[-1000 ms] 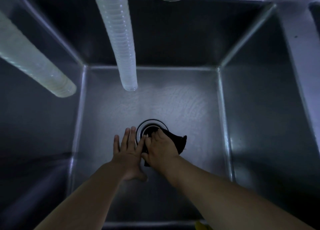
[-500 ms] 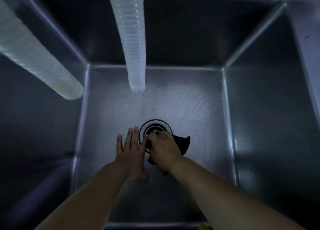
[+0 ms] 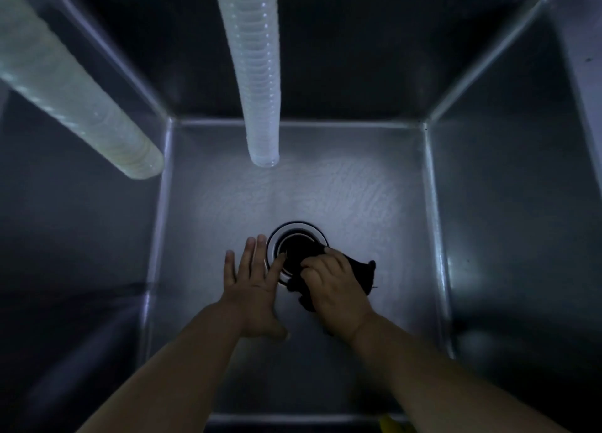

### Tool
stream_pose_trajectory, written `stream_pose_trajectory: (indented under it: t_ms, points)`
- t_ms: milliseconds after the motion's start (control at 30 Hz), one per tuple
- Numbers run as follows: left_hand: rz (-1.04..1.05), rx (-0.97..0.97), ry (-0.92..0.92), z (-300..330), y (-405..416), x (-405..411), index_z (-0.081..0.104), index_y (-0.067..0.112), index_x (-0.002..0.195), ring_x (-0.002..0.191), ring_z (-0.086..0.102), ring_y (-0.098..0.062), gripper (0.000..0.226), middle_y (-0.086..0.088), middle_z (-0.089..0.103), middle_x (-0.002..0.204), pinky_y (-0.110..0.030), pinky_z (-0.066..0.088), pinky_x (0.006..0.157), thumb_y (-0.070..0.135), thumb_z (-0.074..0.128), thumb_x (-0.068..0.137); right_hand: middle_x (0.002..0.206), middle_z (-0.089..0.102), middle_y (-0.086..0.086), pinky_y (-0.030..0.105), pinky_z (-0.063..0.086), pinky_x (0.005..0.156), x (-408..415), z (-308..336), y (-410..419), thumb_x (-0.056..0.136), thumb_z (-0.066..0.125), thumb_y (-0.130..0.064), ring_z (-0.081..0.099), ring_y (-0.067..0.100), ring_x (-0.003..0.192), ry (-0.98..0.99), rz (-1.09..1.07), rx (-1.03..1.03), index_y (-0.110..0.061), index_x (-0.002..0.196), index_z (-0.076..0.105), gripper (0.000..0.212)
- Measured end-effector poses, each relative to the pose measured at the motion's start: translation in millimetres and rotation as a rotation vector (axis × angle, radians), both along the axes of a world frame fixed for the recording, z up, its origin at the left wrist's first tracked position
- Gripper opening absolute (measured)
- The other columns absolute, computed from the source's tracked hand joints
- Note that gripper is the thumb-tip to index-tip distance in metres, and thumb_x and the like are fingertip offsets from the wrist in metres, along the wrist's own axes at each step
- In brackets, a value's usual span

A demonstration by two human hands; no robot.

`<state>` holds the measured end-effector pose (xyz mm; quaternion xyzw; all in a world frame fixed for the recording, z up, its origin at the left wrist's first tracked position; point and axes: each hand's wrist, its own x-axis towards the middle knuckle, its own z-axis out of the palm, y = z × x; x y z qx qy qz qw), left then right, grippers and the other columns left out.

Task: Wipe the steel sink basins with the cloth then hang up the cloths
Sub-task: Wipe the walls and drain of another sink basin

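I look straight down into a deep steel sink basin (image 3: 342, 185). On its floor, a round drain (image 3: 294, 240) with a steel ring sits near the middle. My right hand (image 3: 335, 286) presses a dark cloth (image 3: 361, 271) onto the right edge of the drain, fingers bunched on the fabric. My left hand (image 3: 252, 283) lies flat on the basin floor just left of the drain, fingers spread, one fingertip touching the drain ring. Part of the cloth is hidden under my right hand.
Two ribbed translucent hoses hang into the basin: one (image 3: 257, 74) ends above the floor behind the drain, another (image 3: 75, 100) slants in from the upper left. A second basin edge (image 3: 586, 42) shows at the far right. Something yellow (image 3: 389, 424) peeks at the near rim.
My right hand and the cloth have slid slightly right along the drain's edge. The left hand stays flat in place. The view has shifted a little.
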<state>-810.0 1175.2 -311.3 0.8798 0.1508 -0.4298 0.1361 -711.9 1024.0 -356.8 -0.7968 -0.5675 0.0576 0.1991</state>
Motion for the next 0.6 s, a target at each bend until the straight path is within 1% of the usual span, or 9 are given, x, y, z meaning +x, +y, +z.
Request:
stream_pose_trajectory:
  t_ms: [67, 133, 200, 233, 267, 300, 400, 500, 600]
  points:
    - [0.001, 0.002, -0.018, -1.9, 0.4, -1.9, -0.048, 0.029, 0.122, 0.108, -0.063, -0.023, 0.142, -0.009, -0.068, 0.115, -0.052, -0.040, 0.091, 0.076, 0.065, 0.049, 0.104, 0.066, 0.013, 0.044, 0.032, 0.101, 7.2, -1.8, -13.6, 0.065, 0.077, -0.008, 0.048, 0.024, 0.101, -0.032, -0.054, 0.036, -0.005, 0.095, 0.060, 0.034]
    - [0.001, 0.013, -0.039, -4.4, 0.8, -3.0, -0.048, 0.029, 0.121, 0.109, -0.062, -0.024, 0.141, -0.009, -0.068, 0.116, -0.051, -0.041, 0.089, 0.077, 0.064, 0.048, 0.107, 0.066, 0.018, 0.043, 0.032, 0.100, 17.4, 1.8, -21.4, 0.068, 0.066, -0.003, 0.053, 0.031, 0.101, -0.047, -0.168, 0.033, -0.006, 0.099, 0.054, 0.034]
    - [-0.002, 0.028, -0.049, -6.1, 0.8, -3.7, -0.049, 0.029, 0.120, 0.110, -0.061, -0.025, 0.142, -0.010, -0.067, 0.117, -0.052, -0.041, 0.089, 0.077, 0.063, 0.048, 0.115, 0.063, 0.020, 0.045, 0.036, 0.100, 29.5, 5.5, -19.8, 0.071, 0.060, 0.000, 0.058, 0.038, 0.101, -0.050, -0.337, -0.021, -0.003, 0.107, 0.056, 0.036]
    - [-0.003, 0.034, -0.057, -7.4, 0.4, -4.4, -0.049, 0.028, 0.120, 0.111, -0.061, -0.026, 0.142, -0.010, -0.066, 0.118, -0.052, -0.041, 0.089, 0.077, 0.063, 0.047, 0.121, 0.060, 0.021, 0.046, 0.038, 0.102, 37.0, 7.6, -15.3, 0.072, 0.064, 0.000, 0.056, 0.041, 0.106, -0.040, -0.423, -0.064, -0.001, 0.112, 0.057, 0.041]
    - [0.001, 0.037, -0.070, -9.3, -0.1, -5.3, -0.050, 0.029, 0.120, 0.112, -0.061, -0.026, 0.143, -0.010, -0.066, 0.119, -0.053, -0.040, 0.090, 0.077, 0.063, 0.047, 0.128, 0.055, 0.020, 0.048, 0.036, 0.105, 45.9, 10.0, -8.5, 0.074, 0.067, -0.003, 0.051, 0.040, 0.115, -0.031, -0.490, -0.109, 0.000, 0.119, 0.056, 0.047]
    - [0.006, 0.041, -0.083, -11.2, -0.3, -6.1, -0.051, 0.030, 0.120, 0.112, -0.060, -0.026, 0.143, -0.010, -0.065, 0.120, -0.053, -0.040, 0.090, 0.077, 0.062, 0.046, 0.137, 0.049, 0.018, 0.049, 0.029, 0.110, 55.7, 11.6, 0.1, 0.078, 0.066, -0.011, 0.043, 0.038, 0.124, -0.031, -0.530, -0.152, -0.003, 0.127, 0.052, 0.052]
    - [0.011, 0.052, -0.123, -16.9, 0.7, -7.4, -0.055, 0.031, 0.115, 0.114, -0.059, -0.025, 0.144, -0.009, -0.065, 0.121, -0.052, -0.040, 0.091, 0.077, 0.062, 0.045, 0.154, 0.028, 0.011, 0.046, 0.005, 0.117, 82.5, 11.6, 34.5, 0.088, 0.051, -0.034, 0.019, 0.031, 0.142, -0.071, -0.536, -0.263, -0.015, 0.144, 0.034, 0.062]
    - [0.001, 0.042, -0.141, -19.2, 1.9, -9.6, -0.058, 0.032, 0.112, 0.114, -0.059, -0.024, 0.145, -0.008, -0.066, 0.120, -0.051, -0.040, 0.091, 0.079, 0.062, 0.044, 0.158, 0.016, 0.009, 0.047, 0.000, 0.117, 89.7, 6.8, 65.7, 0.092, 0.040, -0.042, 0.008, 0.031, 0.145, -0.088, -0.461, -0.335, -0.021, 0.149, 0.023, 0.063]
    - [-0.003, 0.042, -0.121, -17.8, 1.4, -9.0, -0.057, 0.030, 0.110, 0.111, -0.061, -0.024, 0.145, -0.008, -0.068, 0.116, -0.053, -0.038, 0.093, 0.077, 0.065, 0.048, 0.159, 0.010, 0.006, 0.048, -0.004, 0.117, 78.9, 2.0, 68.3, 0.095, 0.035, -0.043, 0.003, 0.029, 0.146, -0.104, -0.337, -0.378, -0.024, 0.150, 0.018, 0.061]
